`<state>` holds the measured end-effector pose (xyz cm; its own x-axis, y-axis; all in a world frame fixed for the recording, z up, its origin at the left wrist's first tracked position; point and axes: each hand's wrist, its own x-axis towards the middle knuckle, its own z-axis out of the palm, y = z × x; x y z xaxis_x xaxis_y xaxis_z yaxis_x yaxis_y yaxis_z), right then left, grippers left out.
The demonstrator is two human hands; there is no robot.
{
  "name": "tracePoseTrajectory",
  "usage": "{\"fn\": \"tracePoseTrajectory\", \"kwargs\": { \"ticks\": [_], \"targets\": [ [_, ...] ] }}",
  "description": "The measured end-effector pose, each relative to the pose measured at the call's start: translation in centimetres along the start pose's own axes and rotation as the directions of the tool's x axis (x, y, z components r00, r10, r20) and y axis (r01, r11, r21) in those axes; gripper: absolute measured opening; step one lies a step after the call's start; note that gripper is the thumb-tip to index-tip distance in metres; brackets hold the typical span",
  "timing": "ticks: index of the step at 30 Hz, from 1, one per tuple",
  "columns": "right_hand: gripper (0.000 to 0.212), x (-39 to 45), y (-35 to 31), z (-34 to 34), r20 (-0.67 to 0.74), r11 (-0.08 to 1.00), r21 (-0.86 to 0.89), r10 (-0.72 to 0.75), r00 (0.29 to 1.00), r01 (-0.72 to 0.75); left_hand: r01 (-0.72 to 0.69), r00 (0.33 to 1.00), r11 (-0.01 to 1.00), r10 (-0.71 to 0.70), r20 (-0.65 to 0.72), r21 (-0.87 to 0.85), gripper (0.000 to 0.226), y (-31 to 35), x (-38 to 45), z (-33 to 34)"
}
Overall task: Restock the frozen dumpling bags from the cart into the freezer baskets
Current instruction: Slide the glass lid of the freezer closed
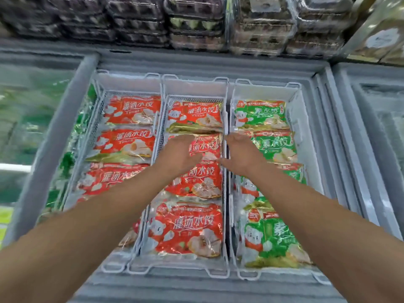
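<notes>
Both hands reach into the open chest freezer. The left hand and right hand lie flat, fingers relaxed, on a red plastic dumpling bag in the middle white wire basket. Green dumpling bags fill the right-hand white wire basket; neither hand grips anything.

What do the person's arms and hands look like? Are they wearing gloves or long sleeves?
No gloves and no long sleeves. Both forearms are bare all the way to the bottom edge of the picture. The left hand and right hand are bare too. No watch, bracelet or ring shows, though the picture is a bit blurry for tiny things on the fingers.
</notes>
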<state>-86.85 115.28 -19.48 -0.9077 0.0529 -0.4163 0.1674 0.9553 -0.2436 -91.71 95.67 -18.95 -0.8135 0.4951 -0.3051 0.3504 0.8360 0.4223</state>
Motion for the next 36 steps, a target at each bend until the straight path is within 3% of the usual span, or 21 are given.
{"fn": "tracePoseTrajectory", "kwargs": {
  "ticks": [7, 11, 23, 26, 30, 36],
  "targets": [
    [0.08, -4.9, -13.8, 3.3, 0.066, 0.988, -0.08, -0.126, 0.99, 0.131, 0.078, 0.995, 0.996, -0.08, -0.065, -0.041, 0.065, -9.3, -12.2, -3.8],
    [0.076, -6.7, -23.1, 5.2, 0.065, 0.97, -0.102, -0.215, 0.974, 0.221, 0.13, 0.982, 0.989, -0.137, -0.126, -0.063, 0.065, -17.8, -18.6, -6.0],
    [0.078, -7.7, -43.8, 10.9, 0.11, 0.904, -0.186, -0.371, 0.922, 0.386, 0.272, 0.917, 0.948, -0.307, -0.256, -0.163, 0.061, -36.6, -30.6, -8.8],
    [0.079, -7.5, -47.3, 12.2, 0.124, 0.872, -0.234, -0.411, 0.903, 0.429, 0.32, 0.927, 0.945, -0.327, -0.182, -0.07, 0.078, -40.3, -32.4, -7.5],
    [0.089, -7.2, -49.3, 15.1, 0.154, 0.867, -0.317, -0.352, 0.923, 0.384, 0.354, 0.935, 0.926, -0.351, -0.049, 0.13, 0.103, -42.2, -33.5, -5.5],
    [0.097, -7.6, -48.8, 17.7, 0.16, 0.888, -0.35, -0.257, 0.953, 0.298, 0.37, 0.929, 0.92, -0.369, -0.032, 0.129, 0.115, -42.4, -33.8, -3.9]
  ]
}}
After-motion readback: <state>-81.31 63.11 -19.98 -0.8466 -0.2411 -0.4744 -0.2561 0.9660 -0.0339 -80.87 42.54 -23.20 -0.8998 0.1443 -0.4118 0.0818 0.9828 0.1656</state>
